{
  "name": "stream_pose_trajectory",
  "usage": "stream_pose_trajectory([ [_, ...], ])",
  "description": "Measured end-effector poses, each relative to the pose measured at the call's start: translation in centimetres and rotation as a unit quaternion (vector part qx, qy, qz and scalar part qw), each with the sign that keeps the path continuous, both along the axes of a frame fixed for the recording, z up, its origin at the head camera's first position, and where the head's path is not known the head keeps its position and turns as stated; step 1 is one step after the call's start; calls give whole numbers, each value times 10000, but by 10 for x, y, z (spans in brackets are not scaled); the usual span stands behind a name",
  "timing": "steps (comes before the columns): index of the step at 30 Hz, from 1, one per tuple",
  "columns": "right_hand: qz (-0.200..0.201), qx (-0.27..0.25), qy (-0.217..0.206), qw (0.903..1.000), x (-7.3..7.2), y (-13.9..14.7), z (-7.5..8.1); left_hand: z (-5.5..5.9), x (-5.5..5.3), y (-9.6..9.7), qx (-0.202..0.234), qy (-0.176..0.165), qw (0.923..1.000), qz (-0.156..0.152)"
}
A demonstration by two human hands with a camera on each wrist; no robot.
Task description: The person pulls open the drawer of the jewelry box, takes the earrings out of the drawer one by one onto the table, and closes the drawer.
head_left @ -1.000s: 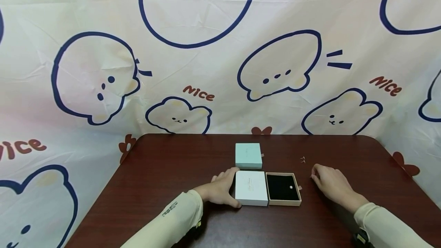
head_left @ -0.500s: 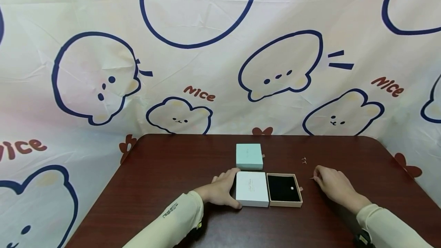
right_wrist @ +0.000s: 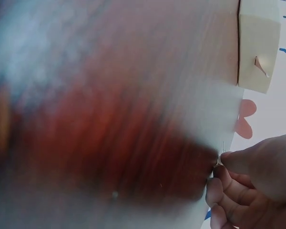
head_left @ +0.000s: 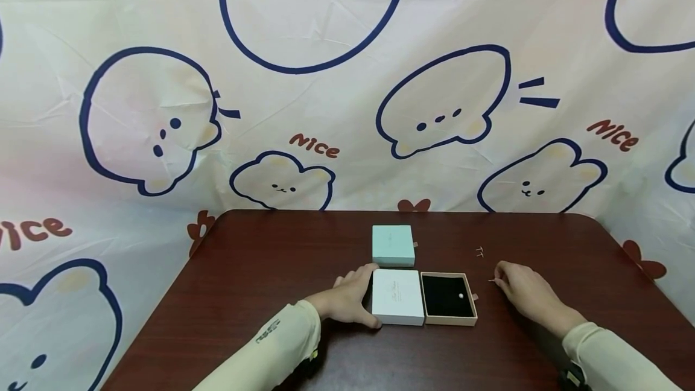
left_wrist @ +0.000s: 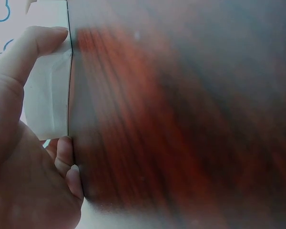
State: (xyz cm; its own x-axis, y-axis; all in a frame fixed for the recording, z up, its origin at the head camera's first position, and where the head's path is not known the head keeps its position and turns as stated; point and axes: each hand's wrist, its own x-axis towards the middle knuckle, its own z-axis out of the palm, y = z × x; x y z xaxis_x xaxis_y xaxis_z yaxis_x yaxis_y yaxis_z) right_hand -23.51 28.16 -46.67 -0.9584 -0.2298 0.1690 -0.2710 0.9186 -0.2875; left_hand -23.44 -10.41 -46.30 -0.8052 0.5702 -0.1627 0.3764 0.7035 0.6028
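In the head view my left hand (head_left: 347,297) holds a white box sleeve (head_left: 397,297) from its left side, thumb at the near corner and fingers at the far one. The left wrist view shows the thumb (left_wrist: 52,39) against the sleeve's side. Right beside the sleeve lies its open drawer (head_left: 449,321), with a black pad (head_left: 442,295) bearing one small white pearl-like stud (head_left: 461,295). To the right of the drawer, my right hand (head_left: 523,288) pinches a tiny stud earring (right_wrist: 223,147) between thumb and fingertip, its thin pin sticking out.
Behind the white sleeve stands a mint-green box (head_left: 393,245) with a small pull tab on its right side. Two more tiny studs (head_left: 479,251) lie on the dark wooden table (head_left: 282,246), beyond the right hand. A printed cloth (head_left: 347,107) hangs behind the table.
The thin pin of the earring now shows beyond the right fingertips; it was not visible a second ago. The right hand has barely shifted, and the left hand stays on the sleeve.
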Motion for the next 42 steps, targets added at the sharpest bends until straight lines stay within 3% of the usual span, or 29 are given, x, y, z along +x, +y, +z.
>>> stream_pose_trajectory([
  [19, -92, -85, -206, 9997, 1, -1, 1, -1, 2, -1, -7, 8, 10000, -4],
  [31, -40, -118, -102, 9999, 2, -2, 4, 2, 2, -1, -19, 10, 10000, -2],
  [42, -54, -107, -316, 9994, 2, 0, 7, 2, 0, 1, -28, 4, 10000, 13],
])
